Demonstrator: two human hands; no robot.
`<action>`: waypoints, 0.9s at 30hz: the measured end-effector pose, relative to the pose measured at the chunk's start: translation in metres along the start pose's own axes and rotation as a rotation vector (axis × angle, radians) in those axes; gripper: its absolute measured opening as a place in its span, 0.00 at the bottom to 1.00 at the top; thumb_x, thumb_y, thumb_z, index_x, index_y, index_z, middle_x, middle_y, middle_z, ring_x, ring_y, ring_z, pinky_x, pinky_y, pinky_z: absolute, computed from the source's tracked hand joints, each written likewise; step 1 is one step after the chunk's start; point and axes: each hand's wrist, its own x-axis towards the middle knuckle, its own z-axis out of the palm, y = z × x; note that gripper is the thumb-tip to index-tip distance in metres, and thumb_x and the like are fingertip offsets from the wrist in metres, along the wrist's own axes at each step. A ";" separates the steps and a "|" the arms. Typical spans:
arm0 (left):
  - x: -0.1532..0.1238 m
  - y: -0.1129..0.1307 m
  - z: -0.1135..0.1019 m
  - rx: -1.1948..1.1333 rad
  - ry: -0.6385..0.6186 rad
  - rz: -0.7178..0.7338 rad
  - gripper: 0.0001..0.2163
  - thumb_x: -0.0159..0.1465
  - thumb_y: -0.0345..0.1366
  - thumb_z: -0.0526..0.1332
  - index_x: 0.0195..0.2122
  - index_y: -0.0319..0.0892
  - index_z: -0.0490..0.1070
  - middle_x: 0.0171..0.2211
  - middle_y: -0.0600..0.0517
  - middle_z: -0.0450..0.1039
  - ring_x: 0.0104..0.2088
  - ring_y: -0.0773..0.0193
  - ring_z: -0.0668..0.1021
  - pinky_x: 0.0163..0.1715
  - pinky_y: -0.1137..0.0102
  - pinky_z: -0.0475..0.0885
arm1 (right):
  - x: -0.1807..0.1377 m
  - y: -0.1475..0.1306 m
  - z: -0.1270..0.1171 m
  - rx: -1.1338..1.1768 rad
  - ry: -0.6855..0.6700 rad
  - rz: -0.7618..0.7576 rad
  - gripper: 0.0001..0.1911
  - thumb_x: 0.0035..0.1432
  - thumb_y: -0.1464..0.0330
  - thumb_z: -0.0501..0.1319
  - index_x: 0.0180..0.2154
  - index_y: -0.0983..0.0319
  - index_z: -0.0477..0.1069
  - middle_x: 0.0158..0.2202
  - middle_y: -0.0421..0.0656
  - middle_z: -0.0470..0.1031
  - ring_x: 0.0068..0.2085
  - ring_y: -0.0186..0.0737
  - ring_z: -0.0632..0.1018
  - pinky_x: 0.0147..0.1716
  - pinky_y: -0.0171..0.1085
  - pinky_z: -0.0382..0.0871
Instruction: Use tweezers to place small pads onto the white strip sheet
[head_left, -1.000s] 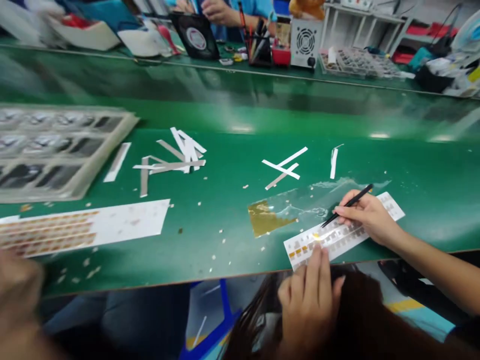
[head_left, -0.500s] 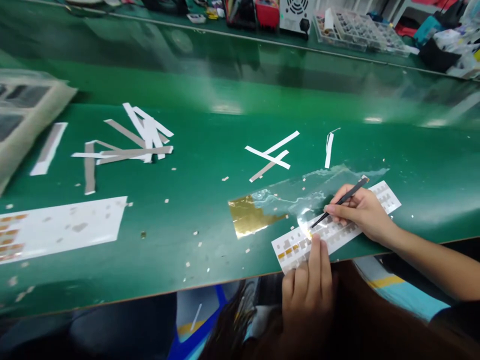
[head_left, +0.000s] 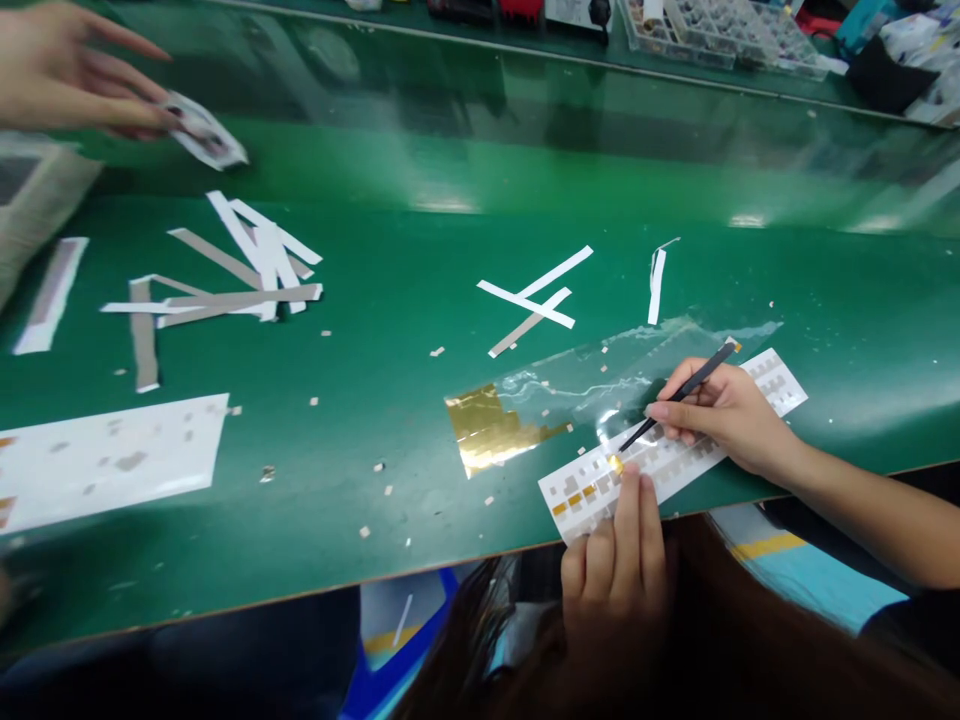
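At the upper left, my left hand (head_left: 82,80) pinches a small white piece with dark marks (head_left: 208,135) between thumb and fingers, above the green bench. Motion smears the piece, so its kind is unclear. Below it, several white and grey strips (head_left: 259,265) lie crossed in a pile. A white sheet (head_left: 180,455) with orange patches and grey marks lies at the lower left. Beside it, at the left edge, a blurred skin-toned patch may be part of my right hand (head_left: 4,592); its fingers do not show.
On the right, a co-worker's hand (head_left: 720,410) holds black tweezers (head_left: 679,396) over a white card (head_left: 784,385); their other hand (head_left: 619,560) presses it. Gold film (head_left: 480,420) lies nearby. A beige-edged package (head_left: 52,190) stands left. Component boxes (head_left: 720,30) line the back ledge.
My left hand has come into view at the upper left with the white piece. The view has shifted, carrying the left-hand things further left. A blurred patch has appeared at the left edge.
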 end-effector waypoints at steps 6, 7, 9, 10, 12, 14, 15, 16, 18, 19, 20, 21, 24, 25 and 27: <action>0.000 0.002 -0.001 0.014 0.005 -0.033 0.15 0.67 0.35 0.48 0.46 0.39 0.71 0.46 0.50 0.75 0.30 0.65 0.70 0.37 0.65 0.61 | 0.000 -0.001 0.000 0.020 -0.007 0.007 0.13 0.42 0.70 0.72 0.25 0.63 0.68 0.17 0.36 0.72 0.18 0.28 0.71 0.16 0.26 0.62; 0.000 0.002 -0.001 0.011 -0.002 -0.032 0.14 0.66 0.35 0.49 0.46 0.38 0.71 0.47 0.50 0.74 0.30 0.65 0.70 0.37 0.65 0.61 | 0.000 -0.001 0.000 0.017 0.000 0.005 0.13 0.41 0.70 0.72 0.25 0.63 0.68 0.17 0.36 0.72 0.18 0.28 0.71 0.16 0.26 0.62; 0.000 0.002 -0.001 0.003 -0.008 -0.024 0.15 0.66 0.35 0.50 0.47 0.37 0.71 0.47 0.49 0.74 0.30 0.64 0.70 0.37 0.65 0.61 | 0.000 -0.001 0.001 0.008 0.017 0.007 0.13 0.41 0.70 0.72 0.25 0.63 0.68 0.16 0.36 0.71 0.18 0.28 0.70 0.15 0.26 0.61; -0.001 0.001 -0.002 0.001 -0.012 -0.018 0.15 0.66 0.34 0.50 0.48 0.37 0.70 0.48 0.49 0.74 0.30 0.64 0.70 0.38 0.65 0.61 | 0.000 -0.001 0.001 0.005 0.025 0.011 0.13 0.41 0.69 0.72 0.25 0.63 0.68 0.16 0.36 0.71 0.17 0.28 0.70 0.14 0.27 0.60; -0.002 0.001 -0.002 0.009 -0.021 -0.003 0.15 0.66 0.33 0.49 0.48 0.36 0.70 0.49 0.49 0.73 0.31 0.64 0.70 0.39 0.65 0.61 | 0.000 -0.001 0.001 0.012 0.037 0.023 0.14 0.41 0.69 0.72 0.25 0.63 0.67 0.16 0.36 0.70 0.16 0.27 0.68 0.13 0.26 0.58; -0.003 0.000 -0.002 0.030 -0.025 0.008 0.15 0.66 0.32 0.49 0.49 0.37 0.70 0.49 0.50 0.73 0.32 0.64 0.70 0.40 0.65 0.61 | 0.001 -0.001 0.000 0.036 0.041 0.027 0.14 0.42 0.68 0.72 0.24 0.63 0.67 0.15 0.35 0.69 0.16 0.26 0.67 0.13 0.26 0.55; -0.003 0.000 -0.002 0.036 -0.022 0.010 0.15 0.66 0.32 0.49 0.49 0.37 0.70 0.49 0.51 0.73 0.33 0.63 0.70 0.40 0.64 0.61 | 0.001 -0.002 0.000 0.049 0.041 0.029 0.14 0.42 0.67 0.72 0.24 0.63 0.67 0.15 0.35 0.69 0.16 0.26 0.66 0.13 0.26 0.54; -0.003 0.000 -0.002 0.033 -0.015 0.006 0.15 0.66 0.33 0.49 0.49 0.37 0.70 0.49 0.51 0.73 0.33 0.63 0.70 0.40 0.65 0.61 | 0.001 -0.003 -0.001 0.064 0.040 0.033 0.14 0.43 0.67 0.71 0.24 0.63 0.67 0.15 0.36 0.69 0.16 0.26 0.66 0.13 0.26 0.52; -0.002 0.001 -0.002 0.001 -0.003 -0.019 0.15 0.66 0.35 0.49 0.49 0.37 0.70 0.48 0.51 0.73 0.33 0.63 0.70 0.39 0.65 0.61 | -0.001 -0.005 -0.002 0.104 0.050 0.028 0.13 0.44 0.67 0.71 0.24 0.63 0.67 0.15 0.35 0.68 0.16 0.25 0.65 0.13 0.26 0.50; -0.002 0.002 -0.002 -0.024 0.000 -0.040 0.16 0.66 0.36 0.49 0.49 0.37 0.70 0.48 0.51 0.73 0.32 0.63 0.69 0.38 0.65 0.61 | -0.002 -0.006 -0.002 0.128 0.063 0.016 0.13 0.45 0.67 0.71 0.24 0.63 0.67 0.15 0.35 0.67 0.16 0.25 0.64 0.13 0.26 0.49; -0.002 0.002 -0.002 -0.050 0.000 -0.061 0.16 0.66 0.38 0.49 0.49 0.37 0.70 0.49 0.50 0.73 0.32 0.63 0.69 0.37 0.65 0.61 | -0.002 -0.007 -0.001 0.151 0.080 -0.003 0.12 0.45 0.68 0.70 0.24 0.63 0.67 0.15 0.35 0.67 0.17 0.25 0.64 0.13 0.26 0.49; -0.002 0.003 -0.002 -0.072 -0.002 -0.076 0.17 0.66 0.38 0.49 0.49 0.37 0.70 0.49 0.50 0.73 0.31 0.63 0.69 0.36 0.65 0.60 | -0.002 -0.009 -0.001 0.170 0.098 -0.027 0.12 0.46 0.68 0.70 0.25 0.62 0.67 0.16 0.35 0.67 0.17 0.25 0.64 0.14 0.27 0.50; -0.005 0.003 -0.004 -0.103 -0.004 -0.090 0.17 0.65 0.38 0.49 0.51 0.40 0.69 0.50 0.48 0.72 0.32 0.63 0.69 0.36 0.65 0.61 | 0.006 -0.011 0.003 0.177 0.127 -0.072 0.11 0.46 0.70 0.70 0.24 0.62 0.67 0.17 0.35 0.69 0.17 0.25 0.65 0.16 0.28 0.54; -0.006 0.002 -0.005 -0.114 0.002 -0.089 0.16 0.65 0.37 0.50 0.51 0.40 0.69 0.50 0.47 0.72 0.33 0.62 0.70 0.37 0.65 0.62 | 0.010 -0.012 0.005 0.173 0.134 -0.083 0.11 0.45 0.71 0.70 0.24 0.63 0.67 0.17 0.36 0.69 0.17 0.26 0.66 0.16 0.28 0.55; -0.008 0.000 -0.008 -0.131 0.018 -0.105 0.16 0.65 0.38 0.51 0.51 0.40 0.70 0.48 0.45 0.73 0.35 0.61 0.69 0.39 0.65 0.63 | 0.021 -0.014 0.008 0.175 0.157 -0.117 0.11 0.45 0.72 0.70 0.23 0.63 0.67 0.17 0.37 0.70 0.17 0.25 0.66 0.16 0.28 0.55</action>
